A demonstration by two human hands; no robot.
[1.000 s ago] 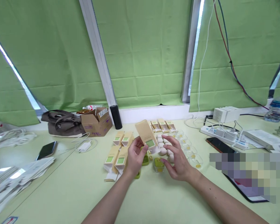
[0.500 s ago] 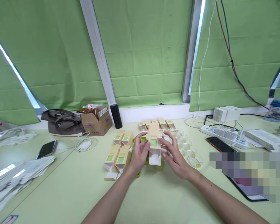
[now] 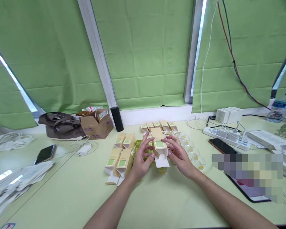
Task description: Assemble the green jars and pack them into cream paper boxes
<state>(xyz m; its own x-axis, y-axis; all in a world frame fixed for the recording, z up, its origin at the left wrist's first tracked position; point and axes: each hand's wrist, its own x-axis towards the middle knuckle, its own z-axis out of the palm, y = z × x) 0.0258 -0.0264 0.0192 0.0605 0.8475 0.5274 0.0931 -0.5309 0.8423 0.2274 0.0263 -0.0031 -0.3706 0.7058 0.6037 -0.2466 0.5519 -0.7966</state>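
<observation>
Between my two hands is a small tan carton (image 3: pixel 158 135) with a green square window and its white end flap hanging open toward me. My left hand (image 3: pixel 142 160) has its fingertips and thumb at the carton's left side. My right hand (image 3: pixel 180 156) grips its right side, fingers bent. Left of my hands stand several like cartons (image 3: pixel 124 160), bottom flaps open. Green containers (image 3: pixel 136 148) show partly behind my left hand. To the right sit clear plastic cups (image 3: pixel 198 161) with yellow spots. More cartons (image 3: pixel 165 126) form a row behind.
At the back left are a brown cardboard box (image 3: pixel 96 125), a black cylinder (image 3: pixel 117 118) and a grey bag (image 3: pixel 62 125). Phones, a power strip (image 3: pixel 225 136) and cables lie to the right. Stacked white papers (image 3: pixel 23 178) lie at left, near another phone (image 3: pixel 45 154).
The carton between my hands has turned, showing more of its left side. My right fingers have closed in on it. The view has shifted slightly.
</observation>
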